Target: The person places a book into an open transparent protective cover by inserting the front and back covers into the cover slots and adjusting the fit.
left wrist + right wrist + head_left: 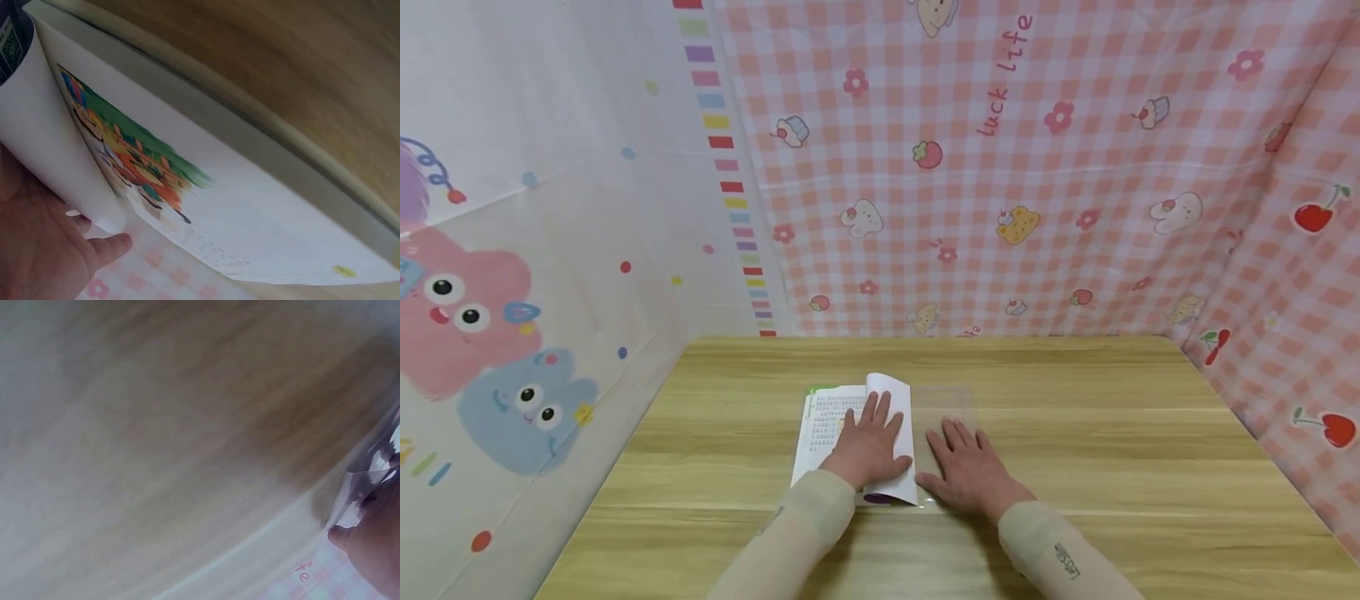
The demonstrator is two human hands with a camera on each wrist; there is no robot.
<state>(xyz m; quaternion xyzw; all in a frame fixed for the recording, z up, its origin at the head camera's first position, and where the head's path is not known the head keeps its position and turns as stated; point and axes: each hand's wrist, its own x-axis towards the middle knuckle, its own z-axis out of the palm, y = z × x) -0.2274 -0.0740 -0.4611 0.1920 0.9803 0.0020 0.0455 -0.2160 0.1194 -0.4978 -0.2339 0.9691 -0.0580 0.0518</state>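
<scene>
An open book (pixel 823 442) with printed text lies at the middle of the table. Across its right part curves a white leaf or cover (pixel 903 404), purple on its underside at the near end. My left hand (pixel 868 450) rests on this leaf, fingers straight and spread. In the left wrist view a coloured picture (pixel 137 156) shows on the page beside the curved leaf. A clear plastic sheet (pixel 951 402) extends to the right of the book. My right hand (pixel 967 473) lies flat on it, fingers extended; its thumb is close to the leaf's edge.
The wood-grain table (pixel 1120 442) reaches out on both sides of the book. Behind it hangs a pink checked cloth (pixel 970 208), and a white cloth with cartoon figures (pixel 467 308) covers the left side. Another checked cloth (pixel 1285 317) bounds the right.
</scene>
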